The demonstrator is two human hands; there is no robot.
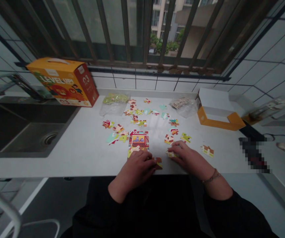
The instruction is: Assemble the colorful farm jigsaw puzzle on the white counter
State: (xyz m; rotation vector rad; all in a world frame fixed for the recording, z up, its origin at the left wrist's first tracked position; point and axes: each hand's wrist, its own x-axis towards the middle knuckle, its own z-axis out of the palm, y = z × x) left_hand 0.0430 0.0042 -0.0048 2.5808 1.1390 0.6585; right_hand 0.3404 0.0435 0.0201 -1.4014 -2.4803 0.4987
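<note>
My left hand (139,165) is at the counter's front edge, fingers curled together over a brown and green puzzle piece (159,163) that sticks out past the fingertips. Just above that hand lies a joined section of puzzle (139,138) showing a red barn; my fingers cover its lower edge. My right hand (185,154) has thumb and fingers closed on a pale green puzzle piece (171,154), partly hidden under the fingertips. Loose pieces lie around it: a brown and white one (168,138), a green one (185,137) and a brown and cream one (208,150) farther right.
Several more puzzle pieces (119,129) are scattered left and behind. Two clear bags (114,102) (183,104) lie near the wall. An orange box (63,82) stands beside the sink (30,132); an open white and orange box (219,110) sits at right.
</note>
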